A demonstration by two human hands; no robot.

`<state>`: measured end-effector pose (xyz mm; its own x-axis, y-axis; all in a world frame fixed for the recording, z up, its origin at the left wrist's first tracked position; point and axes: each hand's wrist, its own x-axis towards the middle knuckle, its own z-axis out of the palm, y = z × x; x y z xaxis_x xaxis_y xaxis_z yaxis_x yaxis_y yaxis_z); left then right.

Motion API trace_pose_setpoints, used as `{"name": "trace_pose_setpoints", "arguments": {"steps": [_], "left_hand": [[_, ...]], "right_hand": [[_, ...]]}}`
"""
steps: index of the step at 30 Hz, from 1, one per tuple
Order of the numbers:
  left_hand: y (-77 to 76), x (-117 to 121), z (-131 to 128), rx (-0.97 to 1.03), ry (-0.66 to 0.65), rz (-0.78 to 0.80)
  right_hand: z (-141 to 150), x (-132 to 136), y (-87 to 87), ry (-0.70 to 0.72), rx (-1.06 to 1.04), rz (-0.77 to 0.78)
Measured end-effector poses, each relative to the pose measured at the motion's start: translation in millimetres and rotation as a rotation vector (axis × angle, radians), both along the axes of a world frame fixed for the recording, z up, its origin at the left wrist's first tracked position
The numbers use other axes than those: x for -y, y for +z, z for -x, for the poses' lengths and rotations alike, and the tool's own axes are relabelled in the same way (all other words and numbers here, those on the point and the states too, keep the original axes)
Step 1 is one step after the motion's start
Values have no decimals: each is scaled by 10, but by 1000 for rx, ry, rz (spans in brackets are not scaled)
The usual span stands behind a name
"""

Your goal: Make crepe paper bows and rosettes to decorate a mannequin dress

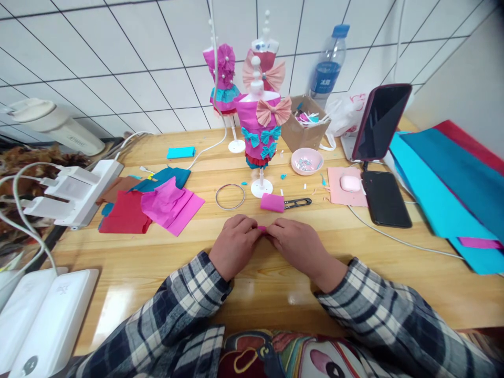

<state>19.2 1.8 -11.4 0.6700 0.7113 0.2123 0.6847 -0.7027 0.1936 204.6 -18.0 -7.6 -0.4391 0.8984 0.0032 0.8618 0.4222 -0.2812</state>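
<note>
My left hand (237, 245) and my right hand (298, 247) meet low over the wooden table, fingers pinched together. Between the fingertips shows a small piece of magenta fabric (262, 229), mostly hidden by the fingers. Just beyond them lies a folded magenta strip (272, 202), touching black thread snips (298, 202). A small white dress form (262, 187) stands behind, wearing a magenta top (252, 116) with a peach bow (273, 111) and several turquoise bows (269, 150). To the left of the snips rests a thin metal ring (230, 197).
Magenta (173, 205) and red cloth (125, 214) lie left, near a power strip (81, 191). Two more dressed forms stand behind. A pink bowl (307, 160), cardboard box (305, 128), phone (386, 199), propped phone (381, 123) and turquoise sheets (437, 194) occupy the right.
</note>
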Motion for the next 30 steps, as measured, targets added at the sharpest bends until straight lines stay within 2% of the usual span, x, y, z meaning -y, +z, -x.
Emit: {"name": "trace_pose_setpoints", "arguments": {"steps": [4, 9, 13, 20, 27, 30], "left_hand": [[-7, -6, 1, -12, -14, 5], [-34, -7, 0, -20, 32, 26], [-3, -9, -12, -46, 35, 47], [83, 24, -36, 13, 77, -7], [88, 56, -43, 28, 102, -85], [90, 39, -42, 9, 78, -72]], "right_hand": [[2, -3, 22, -7, -11, 5], [7, -14, 30, -18, -16, 27], [6, -20, 17, -35, -37, 45], [-1, -23, 10, -18, -39, 0], [6, 4, 7, -3, -16, -11], [-47, -54, 22, -1, -94, -29]]}}
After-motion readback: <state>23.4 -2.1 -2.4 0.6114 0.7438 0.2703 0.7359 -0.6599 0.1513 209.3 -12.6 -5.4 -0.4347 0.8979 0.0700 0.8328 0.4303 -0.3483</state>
